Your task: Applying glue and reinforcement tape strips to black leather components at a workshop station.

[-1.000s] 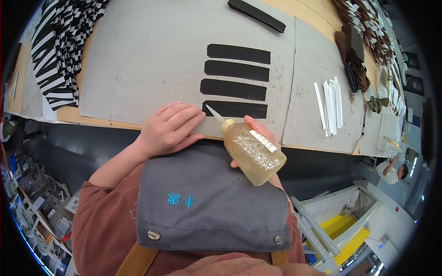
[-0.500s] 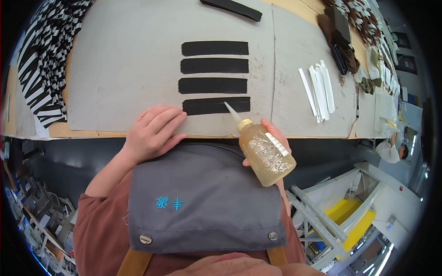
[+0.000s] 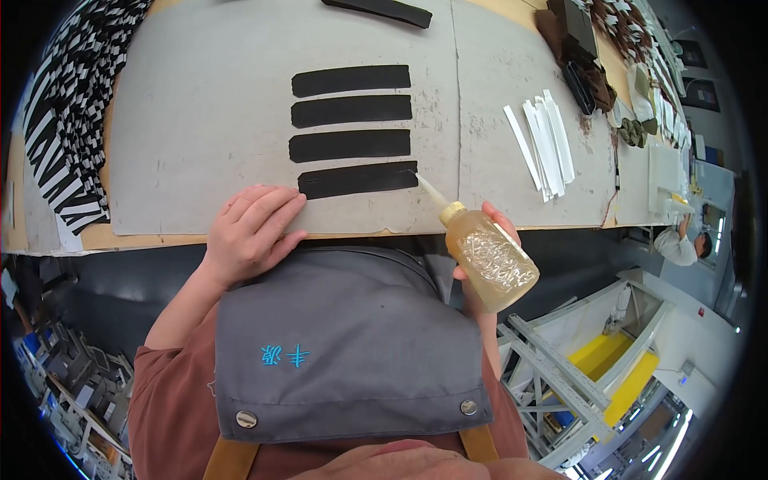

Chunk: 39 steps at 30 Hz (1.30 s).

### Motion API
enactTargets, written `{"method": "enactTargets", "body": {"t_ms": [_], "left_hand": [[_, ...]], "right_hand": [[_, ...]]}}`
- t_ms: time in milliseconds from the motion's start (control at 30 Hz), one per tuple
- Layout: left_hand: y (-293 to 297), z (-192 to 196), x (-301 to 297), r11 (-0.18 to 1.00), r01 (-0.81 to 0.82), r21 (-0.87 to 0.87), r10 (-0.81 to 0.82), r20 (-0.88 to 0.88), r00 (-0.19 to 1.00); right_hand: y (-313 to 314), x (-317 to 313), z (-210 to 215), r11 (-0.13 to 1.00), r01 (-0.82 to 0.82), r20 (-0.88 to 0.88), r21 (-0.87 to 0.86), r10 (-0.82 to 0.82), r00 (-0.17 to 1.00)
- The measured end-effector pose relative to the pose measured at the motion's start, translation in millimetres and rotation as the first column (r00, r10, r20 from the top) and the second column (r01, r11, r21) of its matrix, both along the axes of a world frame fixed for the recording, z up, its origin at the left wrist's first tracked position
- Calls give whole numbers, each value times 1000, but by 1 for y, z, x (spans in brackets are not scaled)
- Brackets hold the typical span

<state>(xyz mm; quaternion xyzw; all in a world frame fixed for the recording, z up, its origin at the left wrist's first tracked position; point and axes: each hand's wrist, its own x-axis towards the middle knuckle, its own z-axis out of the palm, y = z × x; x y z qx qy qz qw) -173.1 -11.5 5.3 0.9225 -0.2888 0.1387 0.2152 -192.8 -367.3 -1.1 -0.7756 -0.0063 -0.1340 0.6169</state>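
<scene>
The left hand (image 3: 252,232) lies flat at the mat's near edge, fingers pressed together, its fingertips at the left end of the nearest black strip (image 3: 356,181). The right hand (image 3: 502,222) is wrapped around a squeeze bottle (image 3: 492,260) of yellowish liquid, tilted so that its pale nozzle (image 3: 432,189) reaches the strip's right end. The likeliest fault here is overrun: with the tip so close to that end, a lasting squeeze could put liquid on the grey mat (image 3: 200,120). Because the bottle leans nozzle-up, an uneven grip could also let air into the nozzle and leave gaps or spatter. The fingertips seem to cover only the left near corner, so a drag from the nozzle could swing the strip's right end toward the next black strip (image 3: 350,146), just beyond on the far side. A thin line shows along the nearest strip, though at this size I cannot tell whether it is wet liquid or a crease.
</scene>
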Motion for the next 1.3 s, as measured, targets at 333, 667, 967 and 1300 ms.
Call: {"method": "enactTargets", "body": {"t_ms": [333,667,967,1300], "left_hand": [[1,1,-1,1000,-3,-25,3,-2,1000],[2,-2,1,1000,-13,-20,14,49,999],[5,-6,-3,998,-6,-56,8,37,999],[3,-6,-2,999,1,-33,0,31,1000]], "right_hand": [[13,-4,-6,983,-24,-187,183,59,981],[42,4,-17,898,-194,-180,394,282,942],[66,29,7,641,-143,-365,754,590,720],[54,13,23,854,-243,-421,460,451,787]]}}
